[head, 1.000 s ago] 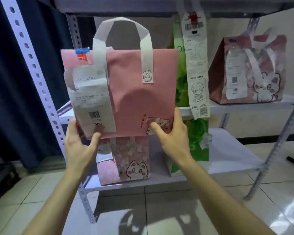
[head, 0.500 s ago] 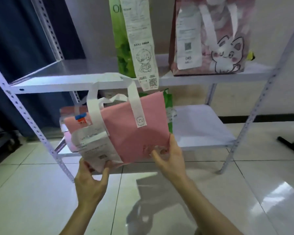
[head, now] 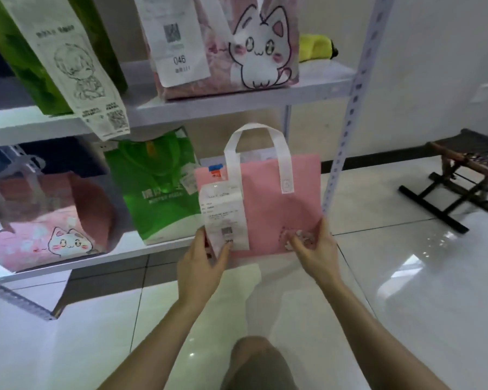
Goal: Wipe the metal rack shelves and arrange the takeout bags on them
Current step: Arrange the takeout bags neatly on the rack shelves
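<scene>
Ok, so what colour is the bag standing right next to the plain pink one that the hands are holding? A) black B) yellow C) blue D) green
D: the green bag stands on the lower shelf just to the left of the pink bag, almost touching its edge.

Matt pink cloth bag (head: pixel 268 204), paper receipt (head: pixel 223 218), glossy tiled floor (head: pixel 406 291).

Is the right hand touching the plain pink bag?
Touching. Head view: the right hand pinches the plain pink bag at its lower corner.
</scene>
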